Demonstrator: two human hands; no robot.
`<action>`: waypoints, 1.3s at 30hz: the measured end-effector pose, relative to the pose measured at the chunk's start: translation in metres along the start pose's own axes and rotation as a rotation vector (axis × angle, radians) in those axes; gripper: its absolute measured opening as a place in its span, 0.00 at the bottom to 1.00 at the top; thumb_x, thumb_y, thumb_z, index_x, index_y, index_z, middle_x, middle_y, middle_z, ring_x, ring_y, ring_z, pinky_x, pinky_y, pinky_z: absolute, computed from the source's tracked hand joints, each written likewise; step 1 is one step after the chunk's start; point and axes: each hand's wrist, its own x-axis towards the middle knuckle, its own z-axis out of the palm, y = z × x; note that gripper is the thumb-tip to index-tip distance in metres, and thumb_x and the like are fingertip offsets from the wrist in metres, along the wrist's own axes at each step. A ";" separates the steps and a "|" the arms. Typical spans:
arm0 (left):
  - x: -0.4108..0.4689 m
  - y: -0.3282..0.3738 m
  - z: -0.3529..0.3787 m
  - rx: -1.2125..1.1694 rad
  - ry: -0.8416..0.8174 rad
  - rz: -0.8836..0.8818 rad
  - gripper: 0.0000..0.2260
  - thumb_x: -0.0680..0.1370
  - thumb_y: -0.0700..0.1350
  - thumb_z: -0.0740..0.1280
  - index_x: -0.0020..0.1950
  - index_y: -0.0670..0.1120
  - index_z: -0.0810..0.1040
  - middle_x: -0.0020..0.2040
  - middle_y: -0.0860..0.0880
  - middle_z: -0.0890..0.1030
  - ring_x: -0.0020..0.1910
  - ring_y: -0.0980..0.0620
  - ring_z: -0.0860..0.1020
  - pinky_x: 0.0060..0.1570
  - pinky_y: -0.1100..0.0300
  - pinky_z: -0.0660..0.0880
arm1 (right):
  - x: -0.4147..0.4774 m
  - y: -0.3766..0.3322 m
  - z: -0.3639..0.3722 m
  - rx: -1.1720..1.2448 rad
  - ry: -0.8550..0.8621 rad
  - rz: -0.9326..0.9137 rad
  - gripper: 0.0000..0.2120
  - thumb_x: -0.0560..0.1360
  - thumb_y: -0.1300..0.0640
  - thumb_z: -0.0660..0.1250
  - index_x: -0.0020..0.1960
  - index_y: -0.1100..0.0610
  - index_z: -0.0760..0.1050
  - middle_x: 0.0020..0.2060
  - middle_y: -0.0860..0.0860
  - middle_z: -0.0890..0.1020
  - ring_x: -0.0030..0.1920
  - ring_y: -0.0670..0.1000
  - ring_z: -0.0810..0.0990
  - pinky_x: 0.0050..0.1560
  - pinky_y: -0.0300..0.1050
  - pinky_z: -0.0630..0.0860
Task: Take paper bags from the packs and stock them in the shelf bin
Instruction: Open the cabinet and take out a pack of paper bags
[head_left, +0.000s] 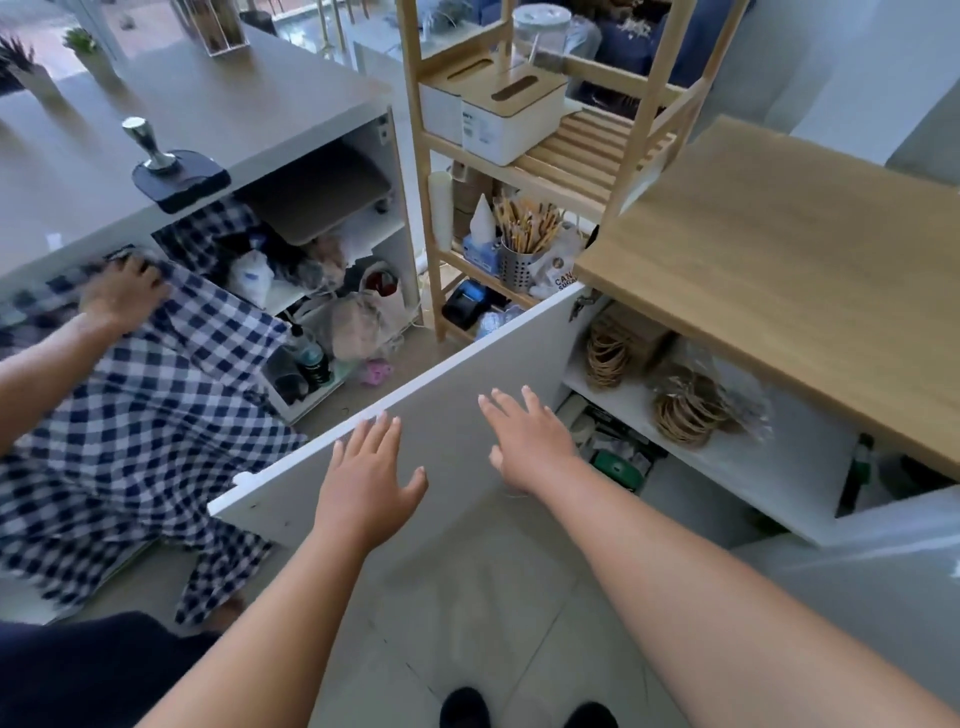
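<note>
Brown paper bags (685, 415) in crinkly clear packs lie on the cabinet shelf just beyond the right hand (530, 441), which, like the left hand (366, 478), is spread and empty; likely light, floppy, best gripped across the bundle.

Service area behind the counter of a small café or shop. Landmark: wooden shelf rack (524, 171). On it stand white tissue boxes (511, 117) and a metal holder of wooden stirrers (519, 254). Left of the rack, a counter (218, 104) bears a coffee tamper (148, 145). Right of the rack, an open cabinet (727, 457) holds bundled paper-bag handles (685, 415).
</note>
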 end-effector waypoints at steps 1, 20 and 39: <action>0.003 0.006 0.000 0.002 0.002 0.027 0.33 0.80 0.60 0.57 0.81 0.48 0.50 0.82 0.51 0.50 0.80 0.50 0.46 0.78 0.49 0.45 | -0.005 0.009 -0.001 0.014 0.004 0.035 0.32 0.81 0.53 0.58 0.80 0.49 0.47 0.80 0.47 0.51 0.79 0.60 0.46 0.76 0.57 0.54; 0.078 0.209 0.040 -0.065 -0.201 0.348 0.31 0.81 0.56 0.61 0.80 0.47 0.55 0.80 0.50 0.57 0.78 0.47 0.55 0.74 0.50 0.61 | -0.080 0.219 0.012 0.365 0.047 0.521 0.29 0.80 0.49 0.58 0.79 0.49 0.55 0.77 0.49 0.60 0.74 0.57 0.60 0.68 0.56 0.68; 0.207 0.321 0.137 -0.524 -0.444 0.050 0.29 0.79 0.57 0.65 0.77 0.49 0.63 0.74 0.45 0.69 0.70 0.42 0.71 0.67 0.47 0.70 | -0.030 0.353 0.069 0.896 0.290 0.934 0.30 0.80 0.41 0.59 0.77 0.55 0.60 0.75 0.57 0.65 0.73 0.61 0.65 0.70 0.55 0.66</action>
